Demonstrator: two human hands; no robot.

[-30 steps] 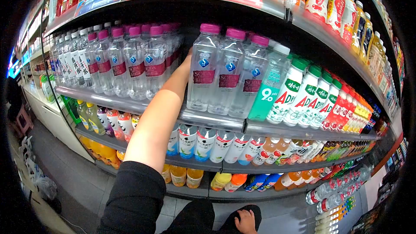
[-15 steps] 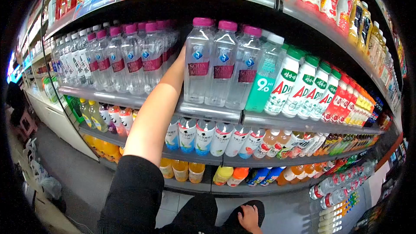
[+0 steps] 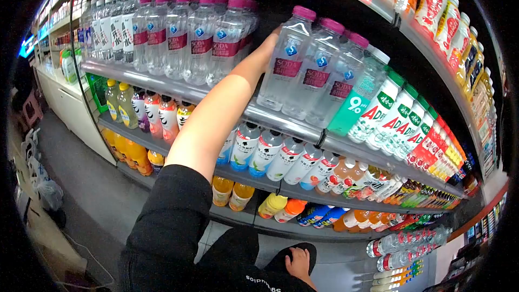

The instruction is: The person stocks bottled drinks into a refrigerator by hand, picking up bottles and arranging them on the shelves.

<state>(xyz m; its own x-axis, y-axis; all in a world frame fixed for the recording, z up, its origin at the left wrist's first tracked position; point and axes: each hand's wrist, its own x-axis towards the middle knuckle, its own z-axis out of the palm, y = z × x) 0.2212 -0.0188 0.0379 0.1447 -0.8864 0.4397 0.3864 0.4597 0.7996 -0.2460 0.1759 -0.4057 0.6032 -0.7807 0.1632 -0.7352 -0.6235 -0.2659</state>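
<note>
My left hand (image 3: 272, 46) reaches into the gap on the upper shelf, beside a clear soda water bottle (image 3: 285, 69) with a purple cap. Its fingers are hidden behind that bottle, so I cannot tell whether they grip anything. Two more such bottles, a soda water bottle (image 3: 314, 75) and a soda water bottle (image 3: 341, 87), stand to the right. Left of my forearm is a group of purple-capped soda water bottles (image 3: 200, 46). Low in the view, my right hand (image 3: 297, 264) lies with its fingers stretched out on my knee (image 3: 281, 254), holding nothing.
A green-labelled bottle (image 3: 357, 100) and white AD bottles (image 3: 385, 109) with green caps continue along the upper shelf (image 3: 286, 120). Lower shelves carry rows of drinks, such as white-and-blue bottles (image 3: 247, 146). Packs of water bottles (image 3: 408, 243) stand on the floor at right.
The view has tilted, and the shelves now slope down to the right. More of the back of my left hand shows beside the soda water bottle. My right hand stays on my knee.
</note>
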